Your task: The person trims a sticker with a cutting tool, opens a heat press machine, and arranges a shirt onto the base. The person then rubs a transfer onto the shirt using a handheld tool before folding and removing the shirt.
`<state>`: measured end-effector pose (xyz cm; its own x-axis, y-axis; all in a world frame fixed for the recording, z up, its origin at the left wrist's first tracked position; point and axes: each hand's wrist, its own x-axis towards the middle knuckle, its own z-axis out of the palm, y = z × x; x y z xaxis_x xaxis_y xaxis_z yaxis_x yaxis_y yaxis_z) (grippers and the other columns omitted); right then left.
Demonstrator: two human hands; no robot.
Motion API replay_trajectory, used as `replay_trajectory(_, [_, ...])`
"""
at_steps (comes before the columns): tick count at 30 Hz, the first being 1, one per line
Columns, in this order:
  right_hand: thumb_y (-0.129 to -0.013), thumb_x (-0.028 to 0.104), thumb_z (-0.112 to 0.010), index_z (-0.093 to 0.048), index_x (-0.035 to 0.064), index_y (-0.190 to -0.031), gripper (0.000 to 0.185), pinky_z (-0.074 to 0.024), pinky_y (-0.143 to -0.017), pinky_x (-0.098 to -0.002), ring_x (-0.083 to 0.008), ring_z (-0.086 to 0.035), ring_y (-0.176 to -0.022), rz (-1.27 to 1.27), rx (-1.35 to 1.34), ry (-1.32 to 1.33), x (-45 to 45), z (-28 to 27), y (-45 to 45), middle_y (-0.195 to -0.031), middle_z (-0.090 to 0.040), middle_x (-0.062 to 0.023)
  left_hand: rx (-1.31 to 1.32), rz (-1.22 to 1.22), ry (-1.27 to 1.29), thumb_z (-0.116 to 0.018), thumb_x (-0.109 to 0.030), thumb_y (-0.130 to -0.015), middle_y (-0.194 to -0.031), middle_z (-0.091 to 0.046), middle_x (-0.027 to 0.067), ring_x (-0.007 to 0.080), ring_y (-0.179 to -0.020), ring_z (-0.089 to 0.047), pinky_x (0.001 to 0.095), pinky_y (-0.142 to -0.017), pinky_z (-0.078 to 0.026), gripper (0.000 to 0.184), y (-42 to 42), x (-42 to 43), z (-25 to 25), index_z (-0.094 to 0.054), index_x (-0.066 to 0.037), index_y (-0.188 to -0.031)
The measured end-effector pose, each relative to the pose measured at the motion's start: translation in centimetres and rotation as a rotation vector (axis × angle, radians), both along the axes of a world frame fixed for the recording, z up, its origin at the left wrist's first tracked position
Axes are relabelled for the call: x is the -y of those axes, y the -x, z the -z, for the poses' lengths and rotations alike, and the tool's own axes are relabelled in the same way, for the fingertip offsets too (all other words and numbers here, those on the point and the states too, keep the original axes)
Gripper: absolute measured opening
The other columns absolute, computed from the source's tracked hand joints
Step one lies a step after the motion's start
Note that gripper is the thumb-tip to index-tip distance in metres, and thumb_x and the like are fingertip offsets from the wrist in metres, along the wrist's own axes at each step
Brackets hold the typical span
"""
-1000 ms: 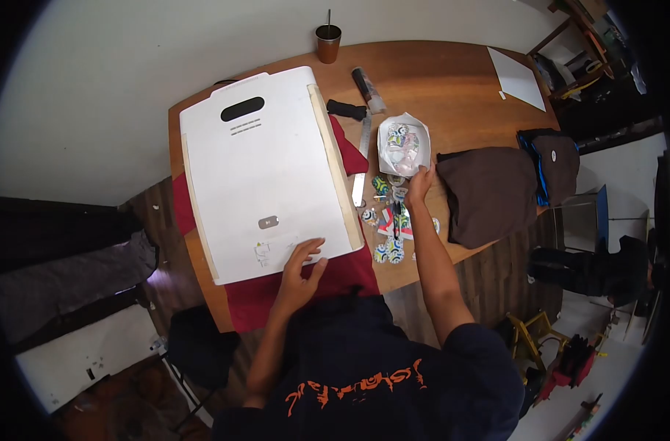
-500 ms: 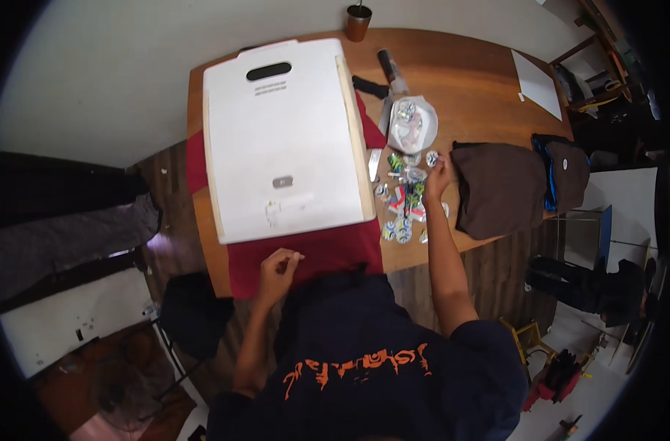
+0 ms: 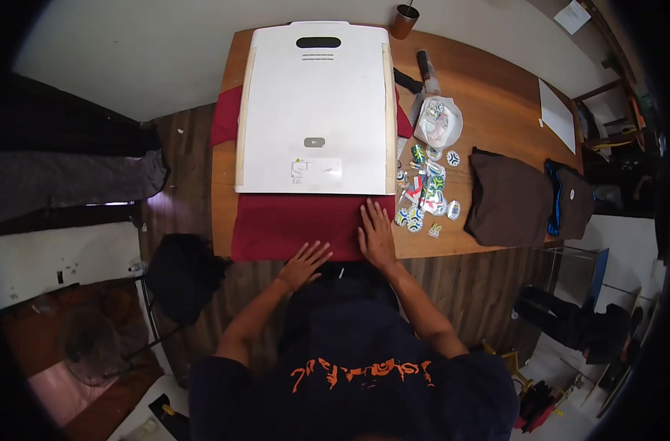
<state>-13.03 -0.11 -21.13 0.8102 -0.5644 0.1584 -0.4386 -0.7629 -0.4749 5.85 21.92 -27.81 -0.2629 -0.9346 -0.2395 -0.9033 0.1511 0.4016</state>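
A large white panel-like device (image 3: 320, 103) with a black slot near its top lies over a dark red cloth (image 3: 298, 220) on the wooden table (image 3: 489, 66). On the cloth's near edge rests my left hand (image 3: 304, 264), its fingers spread. My right hand (image 3: 377, 235) lies flat at the near right part of the cloth, just below the device's corner, with the fingers apart. Neither hand holds anything. Right of the device are several patterned stickers (image 3: 423, 191) and a white bowl (image 3: 456, 132) with more of them inside.
Folded brown garments (image 3: 507, 198) lie on the right side of the table. Behind the bowl are a black-handled tube (image 3: 427, 72) and a brown cup (image 3: 405, 22). A white sheet (image 3: 557, 114) is at the far right. A person in dark clothes (image 3: 577, 320) is beyond the table.
My right hand has left the bowl and stickers and come to the red cloth. My left hand has moved from the device onto the cloth's edge. A round sticker now lies apart beside the bowl.
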Motion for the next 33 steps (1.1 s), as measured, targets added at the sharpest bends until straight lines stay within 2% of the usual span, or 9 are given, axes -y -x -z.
replay_trajectory(5, [-0.098,0.02,-0.063,-0.06,0.0069,-0.138,0.042,-0.0415,-0.114,-0.0505,-0.039,-0.05,-0.137,-0.491,-0.366,-0.629,-3.2,0.9,3.7,-0.146,-0.054,-0.0184,0.038,0.01,-0.101,-0.055,-0.043,-0.102,-0.172,-0.014,0.0101,0.0315,-0.159,-0.012,0.0516,-0.128,-0.011,0.08,0.5,-0.9,-1.4,-0.016,-0.015,-0.166])
replay_trajectory(9, [-0.098,0.019,-0.064,-0.059,0.0071,-0.138,0.042,-0.0452,-0.11,-0.0481,-0.0421,-0.05,-0.137,-0.121,0.143,-0.156,-0.7,-0.4,2.1,-0.144,-0.055,-0.0215,0.004,-0.034,-0.034,-0.063,-0.038,-0.096,-0.172,-0.017,0.0101,0.0325,-0.158,-0.016,0.0512,-0.128,-0.015,0.085,0.9,-1.8,-0.5,-0.019,-0.014,-0.165])
replay_trajectory(12, [-0.097,0.016,-0.064,-0.061,0.0064,-0.136,0.04,-0.0434,-0.112,-0.0491,-0.0419,-0.049,-0.138,0.237,0.09,0.123,-0.4,-2.4,-1.3,-0.147,-0.054,-0.0213,-0.006,-0.038,-0.037,-0.064,-0.038,-0.096,-0.172,-0.017,0.0103,0.0325,-0.158,-0.016,0.0515,-0.128,-0.014,0.085,0.9,-1.7,-0.8,-0.019,-0.014,-0.165])
replay_trajectory(15, [-0.096,0.014,-0.063,-0.061,0.0058,-0.136,0.041,-0.0382,-0.116,-0.0522,-0.0427,-0.046,-0.14,-0.097,-0.029,-0.046,-3.2,-0.5,-2.1,-0.152,-0.049,-0.0208,-0.005,-0.047,-0.051,-0.064,-0.036,-0.095,-0.171,-0.018,0.0109,0.0327,-0.158,-0.015,0.0519,-0.128,-0.013,0.085,1.1,-2.2,0.0,-0.02,-0.014,-0.165])
replay_trajectory(18, [-0.095,0.013,-0.063,-0.061,0.0056,-0.136,0.042,-0.0329,-0.119,-0.0555,-0.0433,-0.044,-0.142,-0.533,-0.157,-0.695,-5.2,1.3,-1.6,-0.153,-0.047,-0.021,-0.03,-0.056,-0.084,-0.064,-0.032,-0.096,-0.171,-0.019,0.0117,0.033,-0.159,-0.014,0.0522,-0.128,-0.012,0.083,1.1,-2.8,1.5,-0.021,-0.013,-0.164])
replay_trajectory(21, [-0.095,0.014,-0.063,-0.06,0.0069,-0.138,0.044,-0.0314,-0.12,-0.0567,-0.0434,-0.042,-0.143,-0.304,0.136,-0.208,-3.2,0.5,-3.2,-0.154,-0.046,-0.0204,-0.075,-0.07,-0.102,-0.063,-0.03,-0.097,-0.17,-0.02,0.0125,0.033,-0.159,-0.013,0.0522,-0.128,-0.01,0.081,1.0,-2.2,0.0,-0.022,-0.013,-0.164])
replay_trajectory(25, [-0.099,0.016,-0.059,-0.056,0.0108,-0.146,0.048,-0.0311,-0.12,-0.0585,-0.0433,-0.042,-0.144,0.142,-0.05,0.072,-2.5,0.7,-5.2,-0.156,-0.045,-0.0183,-0.083,-0.07,-0.104,-0.062,-0.029,-0.098,-0.17,-0.021,0.0131,0.0328,-0.159,-0.013,0.0518,-0.129,-0.009,0.078,0.7,-1.5,-1.5,-0.024,-0.012,-0.164])
replay_trajectory(30, [-0.099,0.018,-0.06,-0.061,0.0087,-0.139,0.041,-0.0369,-0.117,-0.0563,-0.0416,-0.045,-0.142,-0.538,-0.264,-0.749,-4.7,0.8,-3.3,-0.152,-0.051,-0.0194,-0.05,-0.082,-0.238,-0.059,-0.03,-0.1,-0.169,-0.024,0.0141,0.0335,-0.158,-0.016,0.0505,-0.129,-0.011,0.069,1.5,-1.7,-0.8,-0.033,-0.01,-0.16])
replay_trajectory(33, [-0.099,0.019,-0.061,-0.063,0.0095,-0.136,0.038,-0.0361,-0.118,-0.055,-0.0394,-0.044,-0.143,-0.345,0.125,-0.21,-1.9,0.2,-2.7,-0.154,-0.049,-0.0179,-0.105,-0.12,-0.132,-0.058,-0.032,-0.102,-0.166,-0.028,0.0157,0.0345,-0.156,-0.021,0.0503,-0.127,-0.016,0.063,1.7,-1.4,-1.6,-0.039,-0.009,-0.157])
